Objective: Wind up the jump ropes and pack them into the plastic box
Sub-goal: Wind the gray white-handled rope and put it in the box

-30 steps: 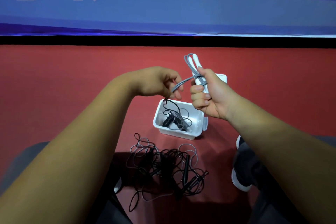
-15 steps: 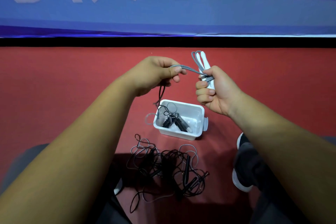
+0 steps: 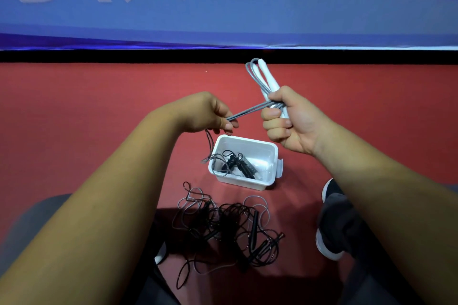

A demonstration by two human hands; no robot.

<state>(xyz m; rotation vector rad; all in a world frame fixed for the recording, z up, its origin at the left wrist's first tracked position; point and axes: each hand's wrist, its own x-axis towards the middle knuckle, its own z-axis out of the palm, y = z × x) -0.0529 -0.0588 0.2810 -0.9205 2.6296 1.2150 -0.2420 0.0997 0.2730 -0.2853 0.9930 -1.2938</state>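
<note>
Pulling the rope (image 3: 247,112) taut, the left hand (image 3: 208,114), pinching it, has dropped lower left. The right hand (image 3: 292,124) grips the wrapped handles (image 3: 269,82) above the box (image 3: 238,181). Another turn seems done; a tail remains.

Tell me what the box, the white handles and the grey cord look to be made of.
The box: likely plastic, milky and semi-translucent, smooth, with a moulded latch tab. The white handles: probably hard plastic, smooth with a soft sheen. The grey cord: flexible, bends in tight loops; perhaps plastic-coated, its faint banding could also mean braid.
</note>
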